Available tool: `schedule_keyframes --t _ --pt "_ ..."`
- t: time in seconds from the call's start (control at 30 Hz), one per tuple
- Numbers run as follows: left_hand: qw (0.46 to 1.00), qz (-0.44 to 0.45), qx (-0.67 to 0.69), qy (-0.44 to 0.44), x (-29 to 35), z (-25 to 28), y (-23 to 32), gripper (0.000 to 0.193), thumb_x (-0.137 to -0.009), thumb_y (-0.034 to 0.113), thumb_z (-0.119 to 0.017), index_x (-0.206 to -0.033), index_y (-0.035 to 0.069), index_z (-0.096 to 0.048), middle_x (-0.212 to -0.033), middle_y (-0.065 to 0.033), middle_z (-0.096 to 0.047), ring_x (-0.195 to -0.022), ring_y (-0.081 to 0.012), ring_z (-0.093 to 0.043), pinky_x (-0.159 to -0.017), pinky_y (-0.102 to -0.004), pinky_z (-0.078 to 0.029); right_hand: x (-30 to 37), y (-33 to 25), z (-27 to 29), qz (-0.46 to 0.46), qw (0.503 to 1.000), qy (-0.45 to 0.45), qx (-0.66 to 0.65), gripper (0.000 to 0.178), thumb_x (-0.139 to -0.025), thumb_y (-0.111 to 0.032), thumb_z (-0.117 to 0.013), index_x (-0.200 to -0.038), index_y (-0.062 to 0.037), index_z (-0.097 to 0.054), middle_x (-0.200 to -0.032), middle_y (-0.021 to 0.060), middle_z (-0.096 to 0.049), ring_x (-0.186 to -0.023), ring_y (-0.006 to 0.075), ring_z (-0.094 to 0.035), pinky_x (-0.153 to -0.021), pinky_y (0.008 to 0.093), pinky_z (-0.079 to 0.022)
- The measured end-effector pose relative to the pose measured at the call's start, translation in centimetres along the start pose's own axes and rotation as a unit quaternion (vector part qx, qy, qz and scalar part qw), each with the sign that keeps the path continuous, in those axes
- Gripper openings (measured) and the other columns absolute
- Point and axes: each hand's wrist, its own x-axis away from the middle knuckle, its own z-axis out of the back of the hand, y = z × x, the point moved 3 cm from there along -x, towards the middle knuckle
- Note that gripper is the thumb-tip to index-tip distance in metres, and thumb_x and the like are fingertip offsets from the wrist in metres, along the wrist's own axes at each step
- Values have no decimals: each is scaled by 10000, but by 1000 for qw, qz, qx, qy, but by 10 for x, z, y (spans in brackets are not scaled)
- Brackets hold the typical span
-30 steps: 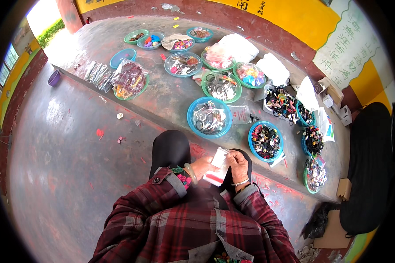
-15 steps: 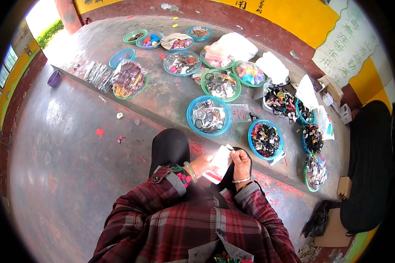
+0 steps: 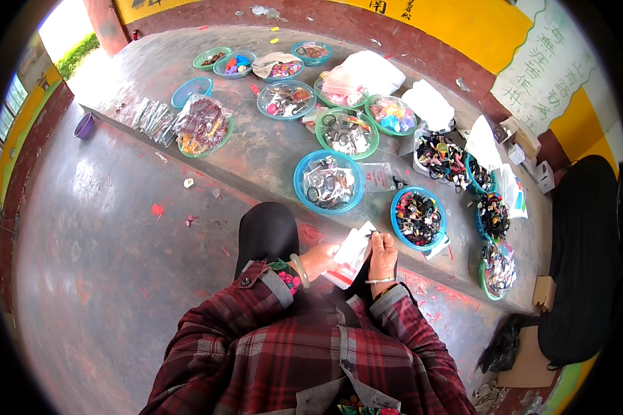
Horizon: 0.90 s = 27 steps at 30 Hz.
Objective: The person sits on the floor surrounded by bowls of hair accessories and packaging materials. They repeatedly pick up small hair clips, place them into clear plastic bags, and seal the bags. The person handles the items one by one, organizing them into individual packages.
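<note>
My left hand, with a pale bangle at the wrist, grips a stack of flat white packets with a red band near the lower end. The packets lie over my lap between my knees. Right beside their upper end, my right hand is closed with thumb and fingers pressed together. A small dark bit shows at its fingertips; what it is I cannot make out. Just past my right knee stands a blue basin of black and coloured hair ties. Left of that is another blue basin with bagged dark rings and pale pieces.
On the raised concrete step are several more basins, among them a green one and a plastic box of hair ties. White sacks sit behind. A heap of clear packets lies left. A black cloth-like cover stands right.
My right hand has drawn slightly down, away from the packets' upper edge, and a dark bit now shows at its fingertips. The packets have shifted a little; my left hand stays put.
</note>
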Motion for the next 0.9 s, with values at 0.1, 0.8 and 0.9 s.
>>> schedule_keyframes --t 0.1,0.8,0.9 --pt "1000 -3 -17 -3 -2 3 -3 311 -708 -29 -619 -1012 -21 -552 -942 -79 -612 -847 -146 -592 -766 -273 -460 -5 10 7 -17 1000 15 6 213 -872 -149 -549 -671 -106 -489 -597 -59 -448 -523 33 -369 -475 181 -300" --pt "973 -135 114 150 -10 14 3 321 -766 -61 -549 -1081 -26 -490 -982 -104 -585 -870 -185 -594 -780 -318 -484 12 -29 19 -207 943 -253 -70 71 -809 -85 -592 -768 -36 -623 -738 2 -557 -666 87 -504 -615 214 -396" --pt "972 -132 147 127 -11 9 6 321 -790 -39 -548 -1101 -15 -476 -1013 -99 -570 -910 -169 -574 -794 -311 -474 27 -45 -7 -231 918 -320 40 90 -793 -83 -626 -756 -1 -620 -764 -12 -561 -680 51 -464 -621 199 -357"
